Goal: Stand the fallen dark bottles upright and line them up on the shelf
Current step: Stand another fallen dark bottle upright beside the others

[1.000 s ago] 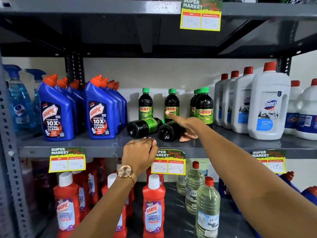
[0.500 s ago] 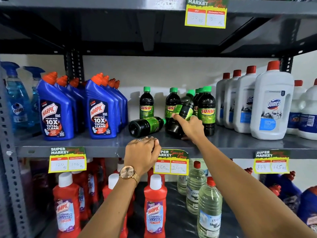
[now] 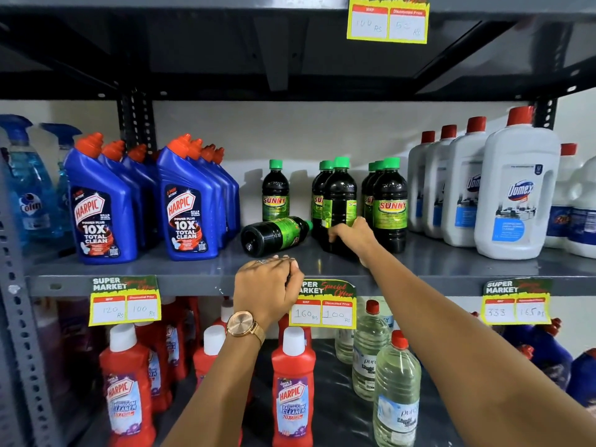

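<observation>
On the grey middle shelf (image 3: 451, 266) stand several dark bottles with green caps and green SUNNY labels. My right hand (image 3: 353, 235) grips the lower part of one dark bottle (image 3: 338, 195), which stands upright in front of another. One dark bottle (image 3: 274, 235) lies on its side to the left, base toward me, cap pointing right. A single upright bottle (image 3: 274, 191) stands behind it. A row of upright bottles (image 3: 388, 201) stands at the right. My left hand (image 3: 267, 288), with a watch on the wrist, rests curled on the shelf's front edge and holds nothing.
Blue Harpic bottles (image 3: 190, 208) crowd the shelf to the left, white Domex jugs (image 3: 516, 191) to the right. Price tags (image 3: 322, 304) hang on the shelf's front edge. Red Harpic bottles (image 3: 292, 388) and clear bottles (image 3: 396, 391) fill the shelf below. Another shelf hangs overhead.
My right hand took hold of one fallen dark bottle, tilted it up and stood it upright. The other fallen bottle stayed lying. My left hand stayed on the shelf edge.
</observation>
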Demonstrator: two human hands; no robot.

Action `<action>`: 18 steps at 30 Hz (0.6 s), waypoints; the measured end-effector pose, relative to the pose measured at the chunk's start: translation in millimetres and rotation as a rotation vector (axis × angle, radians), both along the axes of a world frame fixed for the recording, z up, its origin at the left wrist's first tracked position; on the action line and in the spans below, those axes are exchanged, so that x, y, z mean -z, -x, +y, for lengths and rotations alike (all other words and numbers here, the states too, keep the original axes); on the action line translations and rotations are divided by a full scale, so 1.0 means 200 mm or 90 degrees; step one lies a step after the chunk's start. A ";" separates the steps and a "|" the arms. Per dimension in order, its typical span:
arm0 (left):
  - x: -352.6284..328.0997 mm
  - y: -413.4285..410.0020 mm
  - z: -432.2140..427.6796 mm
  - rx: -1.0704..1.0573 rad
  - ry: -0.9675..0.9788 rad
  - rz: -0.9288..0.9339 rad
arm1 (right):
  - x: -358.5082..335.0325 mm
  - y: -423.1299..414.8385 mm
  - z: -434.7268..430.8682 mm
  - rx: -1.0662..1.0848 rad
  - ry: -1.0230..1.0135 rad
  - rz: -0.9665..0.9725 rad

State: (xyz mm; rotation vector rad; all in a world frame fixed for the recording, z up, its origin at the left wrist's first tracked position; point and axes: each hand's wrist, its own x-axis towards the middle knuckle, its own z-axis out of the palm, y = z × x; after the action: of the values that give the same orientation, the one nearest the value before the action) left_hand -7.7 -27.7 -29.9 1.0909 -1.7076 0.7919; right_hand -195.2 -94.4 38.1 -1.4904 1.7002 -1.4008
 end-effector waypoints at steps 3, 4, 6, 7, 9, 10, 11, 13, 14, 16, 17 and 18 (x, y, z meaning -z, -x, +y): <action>0.01 0.00 0.00 -0.001 -0.003 -0.003 | 0.04 0.02 -0.01 0.021 -0.003 0.033; 0.01 0.00 0.00 0.000 -0.004 -0.004 | 0.04 0.02 -0.01 0.035 -0.005 0.063; 0.01 -0.01 0.00 0.002 -0.001 -0.007 | 0.04 0.01 -0.01 0.071 -0.013 0.137; 0.01 -0.01 0.00 0.001 0.001 -0.008 | 0.04 0.00 -0.01 0.081 -0.018 0.161; 0.01 -0.01 0.00 0.001 -0.003 -0.010 | 0.04 -0.02 -0.01 0.073 -0.014 0.149; 0.01 -0.01 -0.01 0.003 -0.004 -0.008 | 0.03 -0.01 -0.02 0.057 0.000 0.112; 0.01 0.00 -0.01 0.003 -0.003 -0.005 | 0.04 0.00 -0.02 0.037 0.014 0.073; 0.01 -0.01 -0.01 0.005 -0.006 -0.003 | 0.04 0.02 -0.01 0.021 0.027 0.043; 0.01 -0.01 0.00 0.004 -0.008 -0.003 | 0.04 0.02 0.00 0.028 0.029 0.061; 0.01 0.00 0.00 0.006 -0.014 -0.005 | 0.05 0.00 0.00 0.070 0.036 0.149; 0.01 0.00 0.00 0.007 -0.017 -0.006 | 0.05 -0.01 0.00 0.088 0.039 0.183; 0.01 0.00 0.00 0.005 -0.020 -0.006 | 0.05 -0.02 0.00 0.095 0.037 0.194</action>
State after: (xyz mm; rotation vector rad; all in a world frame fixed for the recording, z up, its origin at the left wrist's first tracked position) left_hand -7.6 -27.1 -31.4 1.1017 -1.7364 0.7686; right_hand -190.5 -94.3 29.1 -1.7104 2.0064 -1.3609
